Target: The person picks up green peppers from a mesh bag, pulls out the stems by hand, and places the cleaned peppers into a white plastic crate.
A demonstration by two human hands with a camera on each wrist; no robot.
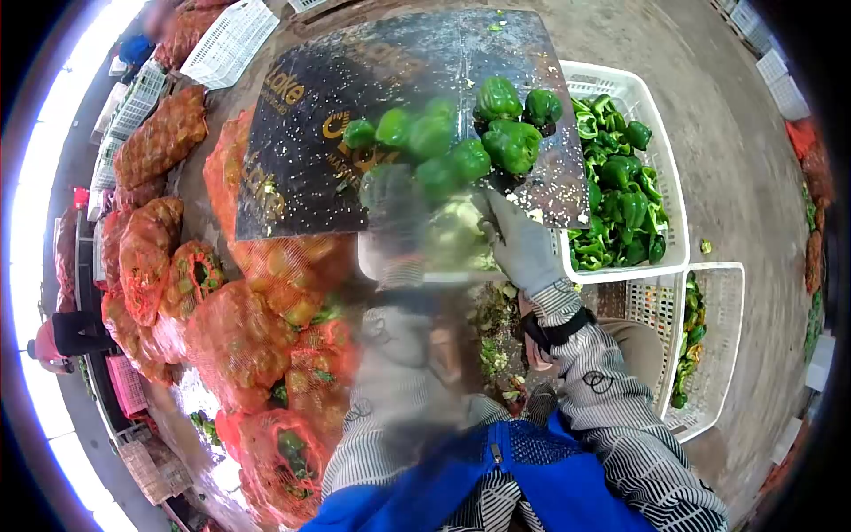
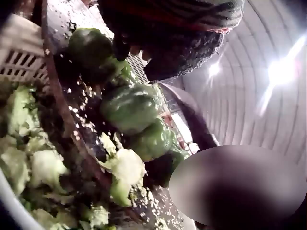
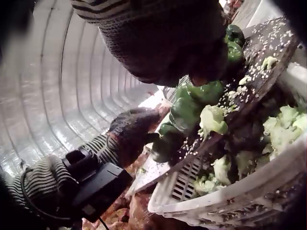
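Note:
Several whole green peppers [image 1: 512, 146] sit on a dark printed board [image 1: 355, 89] strewn with pale seeds. My gloved left hand [image 1: 394, 213] is motion-blurred at the board's near edge, beside the left-hand peppers [image 1: 430, 137], which are blurred too. In the right wrist view this left hand [image 3: 134, 129] reaches toward the peppers [image 3: 184, 115] with its fingers extended. My gloved right hand [image 1: 523, 244] is at the near edge on the right, fingers loosely extended below the peppers. Pale pepper cores [image 2: 48, 165] lie in the crate under the board.
A white crate [image 1: 678, 204] of cut green peppers [image 1: 625, 191] stands right of the board. Another white crate [image 1: 722, 355] with pepper pieces is nearer me. Red mesh sacks [image 1: 239, 341] crowd the left side. A white crate [image 1: 229, 43] stands at the far left.

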